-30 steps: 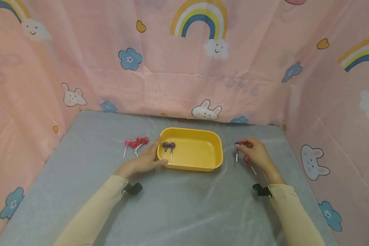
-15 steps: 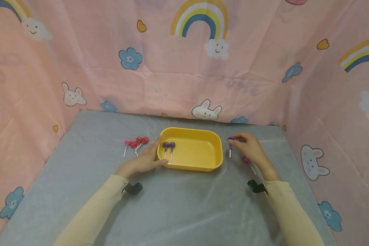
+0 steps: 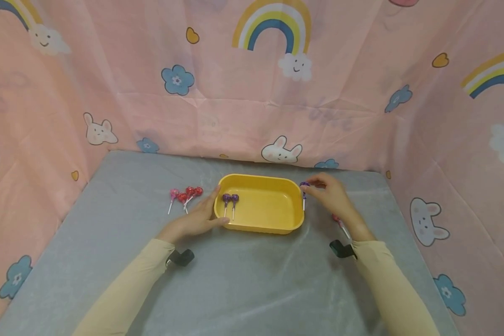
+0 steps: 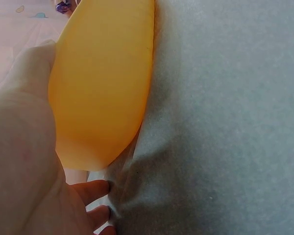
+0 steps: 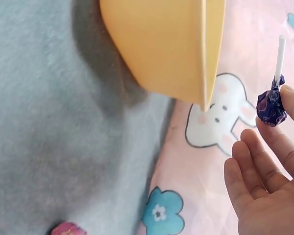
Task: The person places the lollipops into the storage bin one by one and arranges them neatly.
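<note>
My right hand (image 3: 328, 193) pinches a purple-wrapped lollipop (image 5: 271, 107) by its candy head between thumb and index finger. In the head view it hangs stick-down at the right rim of a yellow plastic bin (image 3: 273, 205); in the right wrist view the stick points up. My left hand (image 3: 196, 217) holds the bin's left end, thumb at the front rim and fingers round the back corner. Two more purple lollipops (image 3: 235, 199) lie side by side inside the bin at its left. Below my right hand, a pinkish-red lollipop (image 3: 338, 220) lies on the table, partly hidden by the wrist.
Left of the bin lie a pink lollipop (image 3: 174, 193) and several red lollipops (image 3: 190, 191), their sticks crossing. A grey cloth covers the table (image 3: 252, 284). Pink patterned curtains (image 3: 218, 112) enclose the back and both sides.
My right hand has carried the purple lollipop leftward and slightly away from me, from the open table to the bin's right rim. My left hand and the bin have stayed in place.
</note>
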A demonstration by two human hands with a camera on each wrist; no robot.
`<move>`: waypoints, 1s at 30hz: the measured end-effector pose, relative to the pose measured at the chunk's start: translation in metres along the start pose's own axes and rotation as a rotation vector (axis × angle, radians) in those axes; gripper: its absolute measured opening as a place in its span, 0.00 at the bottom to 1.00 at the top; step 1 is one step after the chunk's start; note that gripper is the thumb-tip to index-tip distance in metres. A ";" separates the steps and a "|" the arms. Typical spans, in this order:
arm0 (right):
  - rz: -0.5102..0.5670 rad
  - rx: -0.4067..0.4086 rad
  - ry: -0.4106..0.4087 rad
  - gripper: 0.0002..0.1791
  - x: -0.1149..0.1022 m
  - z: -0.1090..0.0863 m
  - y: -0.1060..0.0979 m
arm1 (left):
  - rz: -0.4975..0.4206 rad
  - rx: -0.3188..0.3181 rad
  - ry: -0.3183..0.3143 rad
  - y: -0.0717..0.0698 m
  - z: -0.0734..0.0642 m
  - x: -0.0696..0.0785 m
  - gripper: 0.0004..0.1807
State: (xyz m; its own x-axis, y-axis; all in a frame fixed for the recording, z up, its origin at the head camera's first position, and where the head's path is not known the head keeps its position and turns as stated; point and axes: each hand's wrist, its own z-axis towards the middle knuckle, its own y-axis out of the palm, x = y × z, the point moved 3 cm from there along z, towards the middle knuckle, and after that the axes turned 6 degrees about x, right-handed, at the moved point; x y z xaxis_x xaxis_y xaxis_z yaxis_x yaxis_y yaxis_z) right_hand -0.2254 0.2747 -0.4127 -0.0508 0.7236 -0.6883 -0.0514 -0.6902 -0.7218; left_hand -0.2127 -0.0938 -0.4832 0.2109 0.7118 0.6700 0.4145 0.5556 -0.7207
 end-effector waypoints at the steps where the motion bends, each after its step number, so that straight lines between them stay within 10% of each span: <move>1: 0.004 0.003 -0.011 0.26 -0.002 0.001 0.001 | -0.002 -0.003 -0.001 0.000 0.000 0.000 0.58; 30: 0.043 -0.077 -0.072 0.19 -0.039 0.020 0.038 | 0.000 -0.005 -0.006 0.001 0.002 -0.003 0.59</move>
State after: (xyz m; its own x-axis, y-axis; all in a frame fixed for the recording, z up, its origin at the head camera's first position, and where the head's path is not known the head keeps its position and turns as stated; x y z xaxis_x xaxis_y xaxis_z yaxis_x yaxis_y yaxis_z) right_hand -0.2452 0.2203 -0.4121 -0.1230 0.6896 -0.7136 0.0289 -0.7163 -0.6972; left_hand -0.2151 -0.0949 -0.4865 0.2054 0.7141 0.6693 0.4194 0.5537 -0.7194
